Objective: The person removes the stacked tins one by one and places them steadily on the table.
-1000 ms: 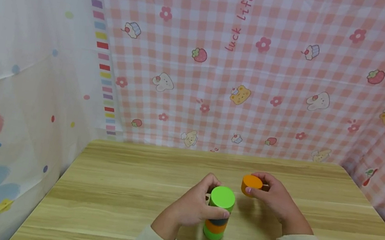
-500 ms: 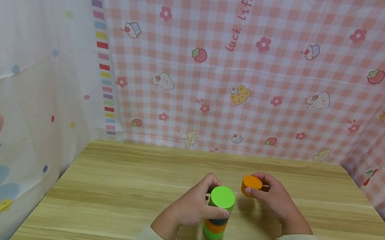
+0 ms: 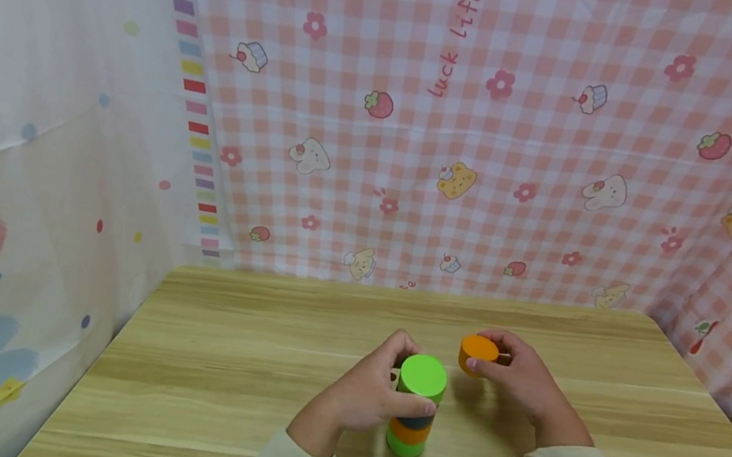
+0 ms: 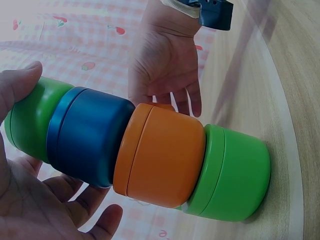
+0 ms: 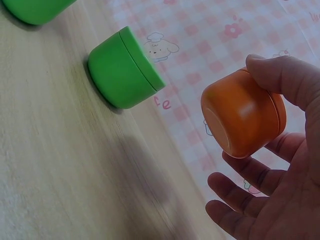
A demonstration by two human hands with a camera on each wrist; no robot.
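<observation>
My left hand [image 3: 359, 397] is half closed round the upper part of the stack of pots [image 4: 140, 150], thumb across its front; top to bottom it's green, blue, orange, green, standing on the desk [image 3: 229, 367]. Over in my right hand [image 3: 524, 377], thumb and fingers pinch a separate orange pot [image 5: 242, 115], clear of the desk, spare fingers loosely spread!

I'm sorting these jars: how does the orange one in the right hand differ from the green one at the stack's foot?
The orange jar is off the table in the right hand; the bottom green jar stands on the table. No jar sits on the orange jar; the bottom green jar carries three. Both are rounded and lidded.
</observation>
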